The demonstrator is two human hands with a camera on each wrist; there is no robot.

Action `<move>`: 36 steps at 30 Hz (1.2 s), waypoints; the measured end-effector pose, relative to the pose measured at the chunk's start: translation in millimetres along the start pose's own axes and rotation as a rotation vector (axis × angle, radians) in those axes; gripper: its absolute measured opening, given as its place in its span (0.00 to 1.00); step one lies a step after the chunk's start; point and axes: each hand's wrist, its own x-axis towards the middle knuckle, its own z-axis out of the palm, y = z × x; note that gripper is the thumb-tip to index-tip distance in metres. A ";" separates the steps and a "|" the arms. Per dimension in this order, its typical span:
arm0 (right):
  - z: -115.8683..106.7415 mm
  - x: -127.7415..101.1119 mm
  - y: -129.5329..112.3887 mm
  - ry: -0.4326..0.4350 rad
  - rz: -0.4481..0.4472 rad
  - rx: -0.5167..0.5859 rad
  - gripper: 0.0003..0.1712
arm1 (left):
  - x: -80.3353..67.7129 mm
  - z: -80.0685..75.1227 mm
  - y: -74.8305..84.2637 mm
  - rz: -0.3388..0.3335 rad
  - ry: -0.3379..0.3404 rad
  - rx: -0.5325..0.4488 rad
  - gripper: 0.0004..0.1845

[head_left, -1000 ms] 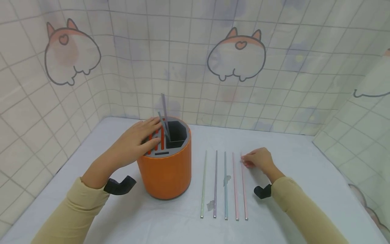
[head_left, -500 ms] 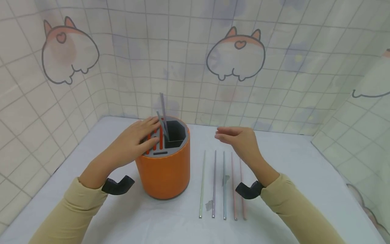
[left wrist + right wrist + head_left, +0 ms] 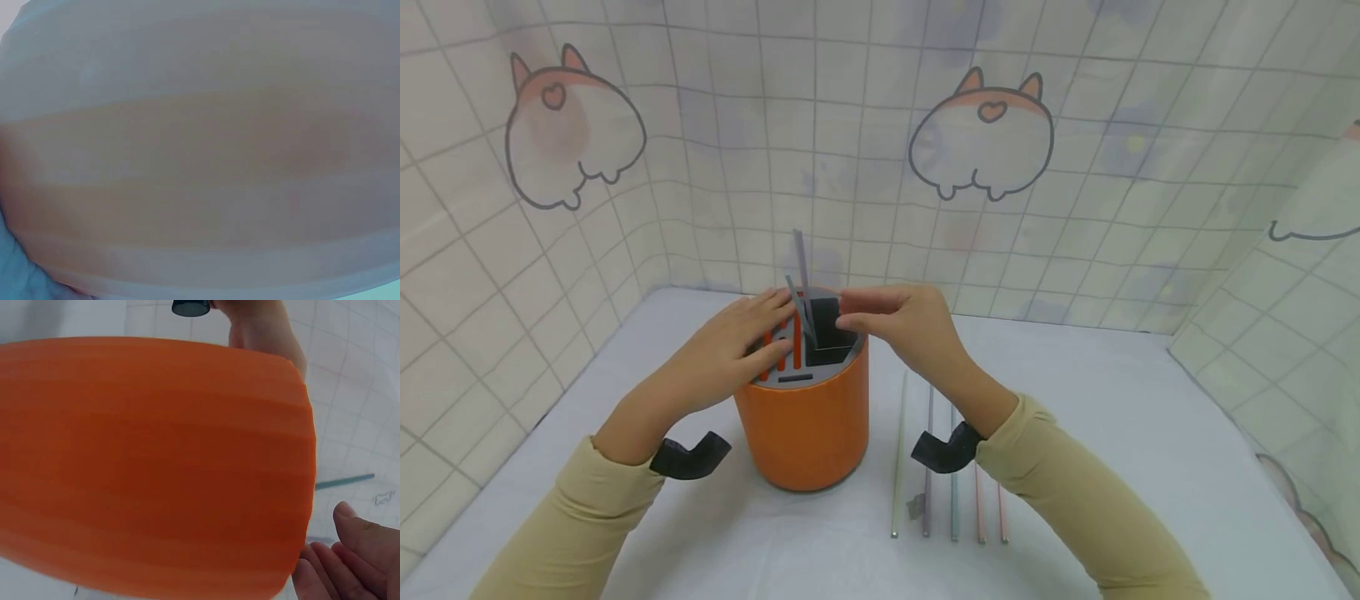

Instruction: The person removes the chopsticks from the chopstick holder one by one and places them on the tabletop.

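An orange holder with a grey slotted top stands left of centre. Two slim chopsticks, one purple and one blue-grey, lean up out of its large black opening. My left hand rests on the left of the slotted top, fingers spread. Over the holder's right rim is my right hand, fingers extended, thumb apart from them, with nothing seen between; the right wrist view shows it beside the rim. A blurred curved surface, likely the holder's side, fills the left wrist view.
Several pastel chopsticks lie in a row right of the holder, among them a green one and a pink one. My right forearm covers part of the row. A tile-patterned cloth hangs behind the white table.
My right hand has left the rightmost pink chopstick and moved left, over the row, to the holder's right rim. The left hand stays on the holder.
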 end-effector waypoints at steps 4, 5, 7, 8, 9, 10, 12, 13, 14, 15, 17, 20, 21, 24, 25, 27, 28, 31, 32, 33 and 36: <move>12.5 4.6 -7.8 -0.032 -0.017 0.018 0.21 | 0.6 0.6 -0.3 0.003 0.001 -0.002 0.32; 15.5 5.6 -9.1 -0.040 -0.016 0.025 0.21 | 0.7 0.6 -0.2 0.005 0.002 -0.001 0.32; 21.1 7.5 -11.0 -0.052 -0.011 0.036 0.22 | 0.4 0.2 0.0 0.006 -0.001 0.003 0.32; 23.9 8.4 -11.8 -0.056 -0.011 0.041 0.22 | 0.3 -0.1 0.1 0.006 -0.001 0.005 0.32; 26.7 9.3 -12.5 -0.063 -0.013 0.049 0.22 | 0.1 -0.5 0.3 0.007 0.000 0.006 0.32; 29.3 10.1 -13.2 -0.066 -0.015 0.056 0.22 | 0.0 -0.9 0.5 0.008 0.000 0.007 0.32; 34.2 11.7 -14.3 -0.074 -0.027 0.068 0.22 | -0.3 -1.5 0.7 0.007 0.000 0.005 0.33; 36.1 12.4 -14.9 -0.075 -0.034 0.068 0.22 | -0.3 -1.6 0.8 0.007 0.001 0.003 0.33; 37.8 13.0 -15.5 -0.071 -0.040 0.063 0.21 | -0.2 -1.5 0.7 0.009 0.003 0.001 0.33; 39.0 13.4 -16.0 -0.065 -0.044 0.056 0.21 | -0.1 -1.1 0.6 0.011 0.006 -0.002 0.32; 39.9 13.9 -17.6 -0.038 -0.046 0.031 0.18 | 0.4 -0.1 0.1 0.015 0.011 -0.006 0.33; 36.4 13.5 -20.1 0.021 -0.064 0.019 0.15 | 1.5 1.5 -0.8 0.027 0.020 -0.006 0.32; 33.9 12.9 -21.3 0.036 -0.074 0.040 0.15 | 1.8 1.8 -0.8 0.028 0.020 -0.003 0.32; 23.3 8.9 -28.3 0.093 -0.143 0.108 0.13 | 1.9 1.6 0.1 0.030 0.016 -0.003 0.32; 19.1 7.4 -31.5 0.113 -0.173 0.140 0.13 | 1.8 1.3 0.6 0.029 0.015 -0.003 0.32; 9.3 3.9 -39.5 0.157 -0.250 0.222 0.12 | 1.6 0.8 1.5 0.028 0.012 -0.002 0.32; 3.9 2.2 -43.7 0.188 -0.299 0.242 0.11 | 1.7 0.9 1.8 0.029 0.013 -0.004 0.32; -14.0 -3.1 -56.3 0.259 -0.430 0.354 0.11 | 2.4 1.5 2.4 0.034 0.016 -0.002 0.32; -20.3 -5.3 -60.6 0.283 -0.465 0.383 0.12 | 2.6 1.7 2.5 0.034 0.015 -0.001 0.32; -26.4 -7.6 -64.5 0.308 -0.494 0.405 0.12 | 2.8 2.0 2.7 0.035 0.016 -0.001 0.32; -44.0 -15.2 -74.6 0.376 -0.554 0.482 0.13 | 2.8 2.2 2.9 0.033 0.015 -0.001 0.32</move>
